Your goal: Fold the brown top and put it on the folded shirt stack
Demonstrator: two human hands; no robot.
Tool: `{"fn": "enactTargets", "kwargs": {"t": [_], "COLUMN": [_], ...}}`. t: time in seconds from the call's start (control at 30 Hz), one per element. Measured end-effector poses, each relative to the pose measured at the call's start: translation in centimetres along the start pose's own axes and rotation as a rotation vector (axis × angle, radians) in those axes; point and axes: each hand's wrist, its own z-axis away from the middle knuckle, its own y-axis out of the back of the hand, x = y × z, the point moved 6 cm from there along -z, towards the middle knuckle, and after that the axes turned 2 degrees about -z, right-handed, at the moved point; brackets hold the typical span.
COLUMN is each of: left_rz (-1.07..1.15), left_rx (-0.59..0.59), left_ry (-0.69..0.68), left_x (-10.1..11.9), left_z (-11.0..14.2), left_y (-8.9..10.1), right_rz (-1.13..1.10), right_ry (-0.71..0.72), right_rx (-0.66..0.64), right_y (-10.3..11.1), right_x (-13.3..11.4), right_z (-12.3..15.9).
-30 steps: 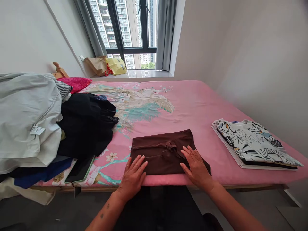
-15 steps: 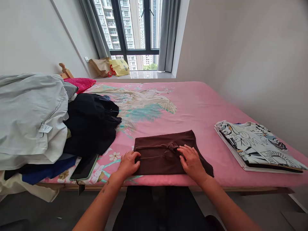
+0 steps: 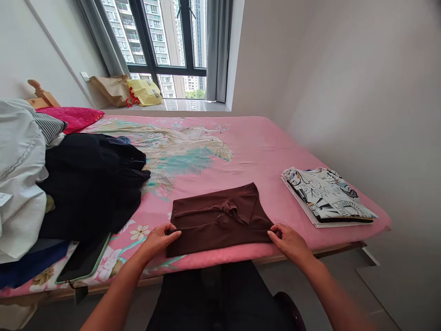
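Note:
A dark brown garment (image 3: 203, 234) lies folded into a wide flat shape near the front edge of the bed, with a gathered knot of cloth around its middle. My left hand (image 3: 159, 240) pinches its left edge between thumb and fingers. At the opposite end, my right hand (image 3: 288, 240) is closed on the right corner of the same cloth. The garment still rests on the pink bedsheet (image 3: 255, 151).
Left of the garment lie a black garment (image 3: 93, 179), a pale grey garment (image 3: 20, 174) and a phone (image 3: 84, 259) near the bed edge. A folded stack topped by a printed white shirt (image 3: 330, 195) sits on the right. Bags (image 3: 146, 92) stand on the windowsill.
Both hands went from lying flat on the brown garment to gripping its two ends. My right hand moved outward to the corner. The view has turned right.

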Motion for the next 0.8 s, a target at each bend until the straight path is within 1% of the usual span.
{"fn": "enactTargets", "kwargs": {"t": [0.03, 0.1, 0.17, 0.23, 0.37, 0.43, 0.53, 0.6, 0.67, 0.7, 0.77, 0.8], "left_rz": [0.057, 0.108, 0.097, 0.044, -0.164, -0.262, -0.354, -0.391, -0.42, -0.435, -0.47, -0.493], "left_rx": [-0.026, -0.063, -0.05, -0.002, 0.105, 0.142, 0.183, 0.231, 0.344, 0.419, 0.55, 0.578], "left_ry": [0.019, 0.056, 0.081, 0.101, 0.117, 0.121, 0.142, 0.142, 0.103, 0.054, -0.104, -0.201], "left_x": [-0.2, -0.6, -0.7, -0.6, 0.2, 0.6, 0.5, 0.3, 0.3, 0.6, 1.7, 2.4], "left_z": [0.2, 0.6, 1.0, 1.2, 1.5, 1.6, 1.8, 2.0, 2.4, 2.6, 3.3, 3.6], "left_y": [-0.1, -0.4, -0.6, -0.6, -0.3, -0.2, -0.4, -0.6, -0.6, -0.6, -1.0, -1.4], "right_rz": [-0.004, 0.002, 0.031, 0.083, 0.182, 0.207, 0.213, 0.2, 0.18, 0.163, 0.105, 0.072], "right_ry": [-0.002, 0.056, 0.149, 0.198, 0.164, 0.146, 0.125, 0.111, 0.129, 0.162, 0.28, 0.35], "right_rx": [0.012, 0.072, 0.125, 0.126, 0.048, 0.03, 0.036, 0.06, 0.132, 0.181, 0.266, 0.288], "right_y": [0.0, 0.1, 0.1, -0.3, -1.3, -1.5, -1.6, -1.5, -1.3, -1.2, -1.1, -1.2], "right_x": [0.0, -0.5, -1.4, -2.3, -3.5, -3.9, -4.1, -4.0, -4.3, -4.8, -6.4, -7.4], "right_z": [-0.1, -0.7, -1.5, -2.5, -4.7, -5.5, -6.1, -6.0, -5.7, -5.4, -4.7, -4.3]}}
